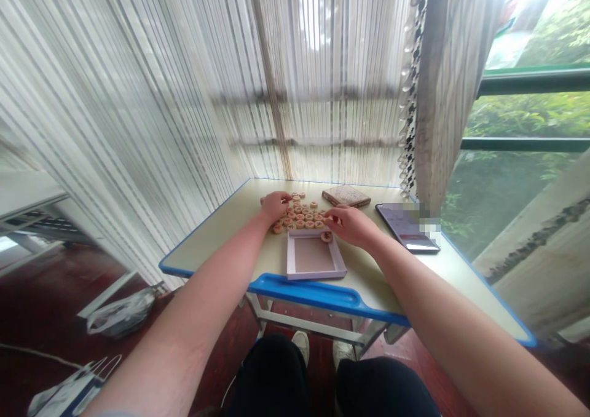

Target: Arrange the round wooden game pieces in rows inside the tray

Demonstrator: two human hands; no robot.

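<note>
Round wooden Chinese chess pieces (300, 216) lie crowded together on the desk, several bearing red or dark marks. My left hand (275, 204) is at the left side of the group, fingers stretched toward the pieces at its upper left. At the right edge, my right hand (351, 223) has thumb and forefinger apart beside the outer pieces. Whether the fingertips touch any piece is hard to make out. Just in front of the group stands a shallow white box (316, 275), open at the top. One chess piece (326, 237) rests at its far right corner.
A patterned box lid (346, 195) lies at the back of the desk (207, 245). Toward the right edge sits a dark tablet (408, 229), partly blurred. The blue front rim (306, 289) has a groove. Striped curtains (322, 115) hang behind, and a window is at right.
</note>
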